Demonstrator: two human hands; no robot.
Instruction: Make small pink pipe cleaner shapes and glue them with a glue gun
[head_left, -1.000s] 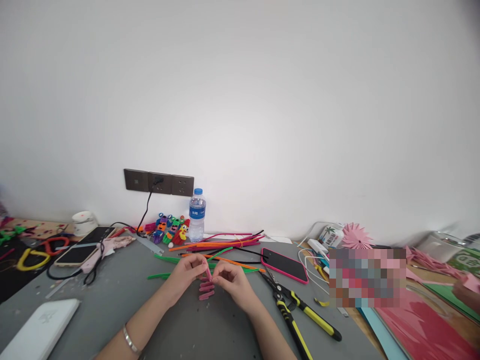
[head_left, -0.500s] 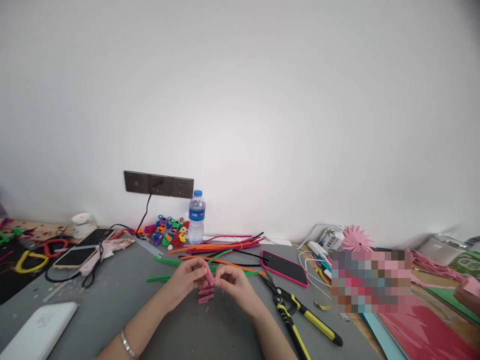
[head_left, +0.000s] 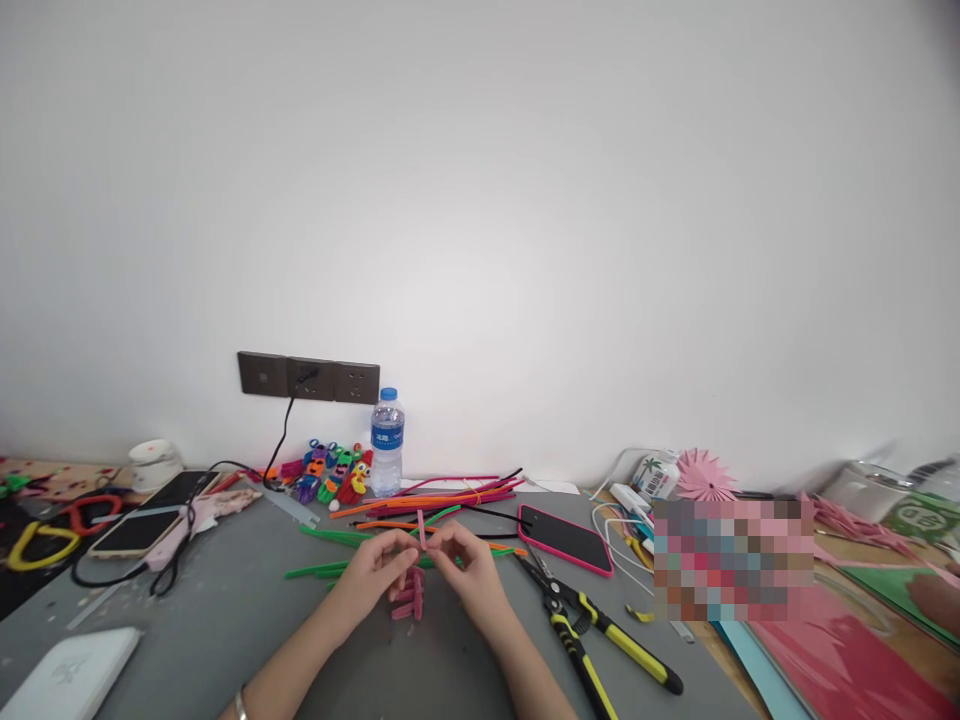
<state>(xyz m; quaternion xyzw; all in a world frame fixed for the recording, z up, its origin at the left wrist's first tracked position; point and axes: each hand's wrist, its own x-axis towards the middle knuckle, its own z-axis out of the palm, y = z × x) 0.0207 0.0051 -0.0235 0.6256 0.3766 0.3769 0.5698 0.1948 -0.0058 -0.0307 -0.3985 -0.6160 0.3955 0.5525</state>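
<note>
Between my two hands a short pink pipe cleaner (head_left: 421, 529) stands nearly upright, pinched at its lower part. My left hand (head_left: 375, 570) is closed on it from the left, thumb against the fingers. My right hand (head_left: 466, 562) meets it from the right, thumb and fingertips pressed together. Just below the fingers is a zigzag-folded pink pipe cleaner (head_left: 408, 602); I cannot tell whether it joins the piece in my fingers. Behind my hands lie green pipe cleaners (head_left: 321, 536) and a bundle of orange and magenta pipe cleaners (head_left: 442, 494).
Yellow-black pliers (head_left: 577, 625) and a pink-cased phone (head_left: 566, 538) lie to the right. A water bottle (head_left: 388, 445) stands by the wall beside small pipe-cleaner figures (head_left: 330, 473). A white power bank (head_left: 79, 672) is front left. Another person's hand (head_left: 934, 605) shows far right.
The pink piece has gone from slanting to upright between my fingertips, and my hands have come closer together. The folded pink part below has turned. The view has shifted slightly.
</note>
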